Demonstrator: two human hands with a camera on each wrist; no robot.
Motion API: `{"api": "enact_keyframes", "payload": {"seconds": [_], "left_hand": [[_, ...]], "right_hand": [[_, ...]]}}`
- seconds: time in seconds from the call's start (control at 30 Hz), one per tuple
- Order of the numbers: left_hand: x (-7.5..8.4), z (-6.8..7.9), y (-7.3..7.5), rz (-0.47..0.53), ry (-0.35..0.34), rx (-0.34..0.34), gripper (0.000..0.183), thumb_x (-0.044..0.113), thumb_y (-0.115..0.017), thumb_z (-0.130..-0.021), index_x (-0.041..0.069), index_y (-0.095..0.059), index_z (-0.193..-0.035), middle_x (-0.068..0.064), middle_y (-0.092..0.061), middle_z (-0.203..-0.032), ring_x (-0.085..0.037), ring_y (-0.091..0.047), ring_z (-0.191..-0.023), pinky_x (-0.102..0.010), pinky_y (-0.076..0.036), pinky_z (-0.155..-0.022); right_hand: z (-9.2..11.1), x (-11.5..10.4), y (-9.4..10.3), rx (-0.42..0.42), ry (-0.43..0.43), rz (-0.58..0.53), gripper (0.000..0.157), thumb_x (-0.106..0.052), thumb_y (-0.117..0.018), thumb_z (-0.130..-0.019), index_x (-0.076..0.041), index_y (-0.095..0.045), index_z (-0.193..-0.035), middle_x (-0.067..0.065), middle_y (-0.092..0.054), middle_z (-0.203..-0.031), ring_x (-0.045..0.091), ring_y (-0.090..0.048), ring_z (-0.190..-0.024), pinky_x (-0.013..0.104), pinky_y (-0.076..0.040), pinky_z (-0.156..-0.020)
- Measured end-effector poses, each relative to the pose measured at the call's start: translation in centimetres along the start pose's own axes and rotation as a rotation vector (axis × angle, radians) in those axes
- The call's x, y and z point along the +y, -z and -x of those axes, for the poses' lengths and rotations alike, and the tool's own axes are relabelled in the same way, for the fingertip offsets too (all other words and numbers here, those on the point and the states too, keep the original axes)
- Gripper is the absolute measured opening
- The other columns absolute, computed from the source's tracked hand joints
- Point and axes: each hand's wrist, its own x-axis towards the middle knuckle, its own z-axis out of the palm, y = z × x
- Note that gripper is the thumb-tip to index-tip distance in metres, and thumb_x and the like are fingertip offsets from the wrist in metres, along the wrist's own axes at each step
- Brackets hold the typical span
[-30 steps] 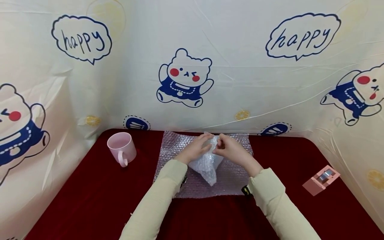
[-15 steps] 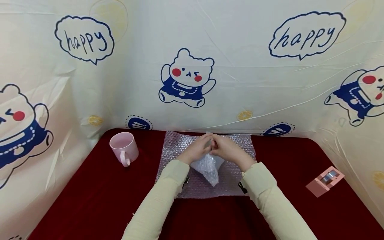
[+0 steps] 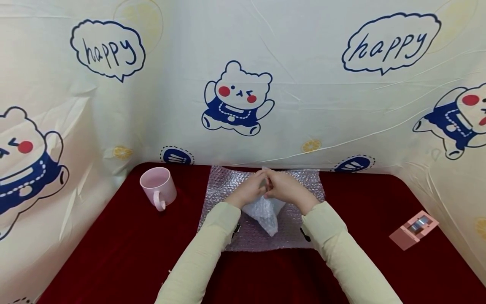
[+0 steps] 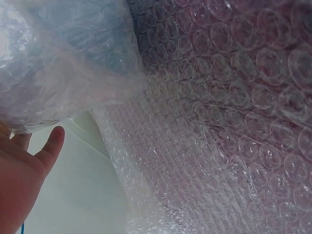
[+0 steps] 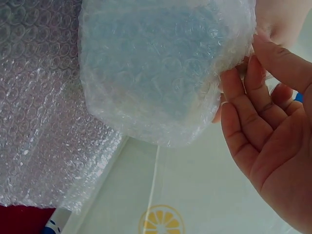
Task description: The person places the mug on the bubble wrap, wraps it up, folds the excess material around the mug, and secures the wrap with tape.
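Resting on the bubble wrap sheet [image 3: 290, 236], near its middle, with something pale blue showing through: a wrapped bundle [image 3: 262, 211]. Likeliest trouble, as a judgement: springing open at the end toward the sheet's far edge, from plastic too stiff to lie folded or too light a pinch. Also possible: popping of bubbles from hard fingertip pressure, or skidding of the sheet across the desk [image 3: 114, 253] from a sideways pull. Forearms [image 3: 203, 249] sleeved, reaching in over the sheet's left and right near parts, converging toward its far edge, with fingers meeting over the bundle. Right hand [image 3: 286, 185] with fingers curled, pinching the bundle's edge; left hand [image 3: 248, 188] at the bundle too, fingertips partly hidden, impossible to tell whether gripping or merely touching. Left of the sheet, a pink mug [image 3: 158, 188]; right of it, a small pink case [image 3: 414, 230].
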Motion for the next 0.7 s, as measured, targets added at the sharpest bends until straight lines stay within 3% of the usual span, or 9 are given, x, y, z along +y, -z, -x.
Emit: {"api": "enact_keyframes", "payload": {"seconds": [0.2, 0.4, 0.53, 0.7], "left_hand": [[0.1, 0.1, 0.1, 0.008, 0.033, 0.001, 0.050, 0.012, -0.050, -0.097, 0.007, -0.038, -0.145, -0.013, -0.032, -0.155, -0.032, -0.029, -0.144, -0.044, -0.023, -0.119], [0.1, 0.0, 0.0, 0.069, 0.101, 0.000, 0.057, 0.022, -0.052, -0.099, 0.011, -0.029, -0.150, -0.012, -0.031, -0.155, -0.030, -0.031, -0.143, -0.046, -0.026, -0.117], [0.1, -0.2, 0.0, 0.105, 0.083, -0.002, 0.056, 0.021, -0.054, -0.098, 0.011, -0.031, -0.148, -0.013, -0.032, -0.155, -0.031, -0.029, -0.143, -0.046, -0.027, -0.117], [0.1, -0.2, 0.0, 0.127, 0.058, 0.009, 0.048, 0.021, -0.053, -0.098, 0.013, -0.038, -0.143, -0.014, -0.040, -0.150, -0.032, -0.038, -0.138, -0.048, -0.033, -0.113]], "right_hand": [[0.1, -0.3, -0.1, 0.021, -0.055, 0.002, 0.032, -0.013, -0.078, -0.077, -0.007, -0.048, -0.086, 0.004, -0.057, -0.075, 0.017, -0.052, -0.069, 0.029, -0.043, -0.064], [0.1, 0.8, 0.0, 0.034, -0.049, -0.129, 0.034, -0.013, -0.079, -0.077, -0.005, -0.047, -0.087, 0.003, -0.052, -0.076, 0.015, -0.050, -0.070, 0.027, -0.042, -0.063], [0.2, 1.6, 0.5, 0.020, -0.052, -0.265, 0.030, -0.018, -0.071, -0.085, -0.007, -0.043, -0.083, 0.003, -0.047, -0.074, 0.014, -0.046, -0.065, 0.025, -0.039, -0.058], [0.3, 2.4, 1.0, 0.016, -0.061, -0.329, 0.028, -0.025, -0.054, -0.097, -0.008, -0.042, -0.078, 0.012, -0.057, -0.080, 0.019, -0.059, -0.068, 0.025, -0.037, -0.053]]}}
